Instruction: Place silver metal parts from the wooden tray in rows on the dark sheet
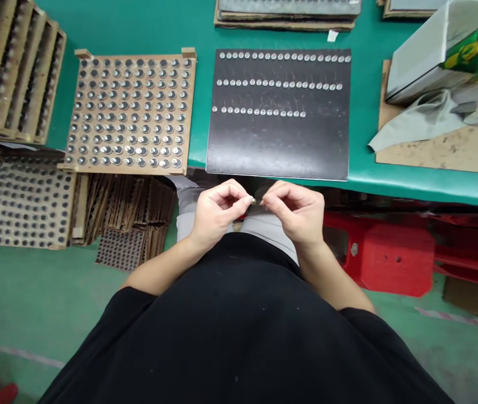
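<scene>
Between thumb and forefinger my left hand [221,212] pinches a small metallic part [253,201], just past the near edge of the table. My right hand [297,209] is closed in a pinch at the part's right side, and what lies between its fingertips is too small to make out. Beyond both hands lies a black board [279,143] with three rows of small round clear pieces; the third row stops short of the right side. To its left a wooden tray [132,168] holds rows of dark round parts with metal pins.
Stacked wooden trays [56,84] rise at the far left, with another filled tray [28,202] below. A white box [416,73] and grey cloth [419,126] sit on cardboard at the right. A red stool [399,258] stands below the table, on the right.
</scene>
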{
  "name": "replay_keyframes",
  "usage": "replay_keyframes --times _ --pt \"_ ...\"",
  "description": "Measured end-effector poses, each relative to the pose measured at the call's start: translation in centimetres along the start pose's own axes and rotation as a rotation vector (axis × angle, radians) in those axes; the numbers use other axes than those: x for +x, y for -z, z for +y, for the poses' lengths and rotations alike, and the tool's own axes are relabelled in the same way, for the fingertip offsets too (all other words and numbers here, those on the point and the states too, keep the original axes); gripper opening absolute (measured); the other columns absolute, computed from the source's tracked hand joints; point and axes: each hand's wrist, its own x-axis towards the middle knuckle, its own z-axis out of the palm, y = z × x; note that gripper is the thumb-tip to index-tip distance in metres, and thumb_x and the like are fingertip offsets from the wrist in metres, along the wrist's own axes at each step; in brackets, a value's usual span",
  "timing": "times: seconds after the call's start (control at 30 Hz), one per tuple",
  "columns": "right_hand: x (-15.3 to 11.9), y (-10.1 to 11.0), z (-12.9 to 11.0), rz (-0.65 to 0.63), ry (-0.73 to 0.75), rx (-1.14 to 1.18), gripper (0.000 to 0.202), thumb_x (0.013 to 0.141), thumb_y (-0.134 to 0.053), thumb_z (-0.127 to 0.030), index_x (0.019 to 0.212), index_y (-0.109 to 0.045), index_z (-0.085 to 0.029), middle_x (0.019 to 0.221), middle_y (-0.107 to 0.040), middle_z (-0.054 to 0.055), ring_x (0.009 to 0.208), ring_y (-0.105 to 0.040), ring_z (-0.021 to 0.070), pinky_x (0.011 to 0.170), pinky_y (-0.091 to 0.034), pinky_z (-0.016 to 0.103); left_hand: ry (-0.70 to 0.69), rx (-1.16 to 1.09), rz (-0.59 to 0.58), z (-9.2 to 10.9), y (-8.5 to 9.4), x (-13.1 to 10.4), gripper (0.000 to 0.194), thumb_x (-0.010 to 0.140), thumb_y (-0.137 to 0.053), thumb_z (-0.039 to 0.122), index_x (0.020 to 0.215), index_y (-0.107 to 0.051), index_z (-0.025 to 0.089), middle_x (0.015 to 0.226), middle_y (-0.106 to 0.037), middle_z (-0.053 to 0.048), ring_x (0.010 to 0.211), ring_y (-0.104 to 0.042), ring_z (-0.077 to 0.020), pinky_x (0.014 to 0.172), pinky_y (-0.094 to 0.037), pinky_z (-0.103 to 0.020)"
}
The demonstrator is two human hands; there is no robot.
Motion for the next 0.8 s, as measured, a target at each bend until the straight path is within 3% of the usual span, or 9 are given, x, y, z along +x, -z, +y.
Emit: replay_keyframes --times 0.1,0.17,0.27,0.37,0.57,0.8 --pt "-0.1 -0.31 0.43 0.221 -0.024 -0.108 0.037 0.083 -0.066 -0.048 0.06 -0.062 -0.019 0.057 -0.06 -0.002 0.053 -0.052 0.0095 0.053 -0.043 0.025 0.019 0.003 -0.022 0.03 -0.06 -0.17 0.024 0.071 -0.079 0.031 0.059 -0.066 0.015 0.061 -0.056 0.0 0.059 -0.049 -0.0087 0.056 -0.04 -0.023" --pt "-0.19 -0.27 0.74 0.266 -0.033 -0.13 0.04 0.087 -0.06 -0.049 0.061 -0.061 -0.019 0.056 -0.059 -0.002 0.054 -0.053 0.0093 0.055 -0.044 0.025 0.03 -0.005 -0.014 0.03 -0.03 -0.23 0.025 0.07 -0.08 0.032 0.059 -0.065 0.015 0.061 -0.056 0.0 0.059 -0.049 -0.0087 0.056 -0.04 -0.023" --pt "-0.26 0.08 0.73 0.101 -0.016 -0.072 0.043 0.089 -0.056 -0.052 0.062 -0.062 -0.019 0.057 -0.059 -0.002 0.052 -0.052 0.0089 0.053 -0.044 0.025 0.028 -0.013 0.006 -0.03 0.06 -0.23 0.025 0.069 -0.08 0.032 0.058 -0.065 0.015 0.061 -0.056 0.0 0.059 -0.049 -0.0084 0.057 -0.04 -0.023" --pt "-0.32 0.27 0.25 -0.061 0.058 -0.038 0.03 0.081 -0.071 -0.044 0.065 -0.065 -0.019 0.06 -0.063 -0.002 0.053 -0.052 0.0084 0.049 -0.041 0.024 0.015 -0.015 0.005 -0.14 0.1 -0.2 0.025 0.069 -0.082 0.031 0.058 -0.065 0.015 0.061 -0.056 0.001 0.059 -0.05 -0.0079 0.058 -0.041 -0.022" --pt "-0.63 -0.11 0.03 0.031 0.123 -0.061 0.022 0.081 -0.073 -0.028 0.063 -0.065 -0.02 0.062 -0.065 -0.002 0.057 -0.055 0.0098 0.053 -0.043 0.025 0.047 -0.055 -0.018 -0.25 0.04 -0.21 0.026 0.069 -0.082 0.032 0.058 -0.065 0.015 0.059 -0.055 0.001 0.056 -0.048 -0.0067 0.054 -0.039 -0.021" --pt "-0.91 -0.17 0.46 -0.013 0.158 -0.093 0.021 0.083 -0.071 -0.026 0.064 -0.063 -0.02 0.062 -0.064 -0.002 0.056 -0.055 0.0099 0.052 -0.042 0.025 0.09 -0.085 0.016 -0.04 -0.1 -0.29 0.026 0.065 -0.084 0.03 0.058 -0.065 0.014 0.058 -0.055 0.001 0.054 -0.046 -0.0058 0.053 -0.037 -0.021"
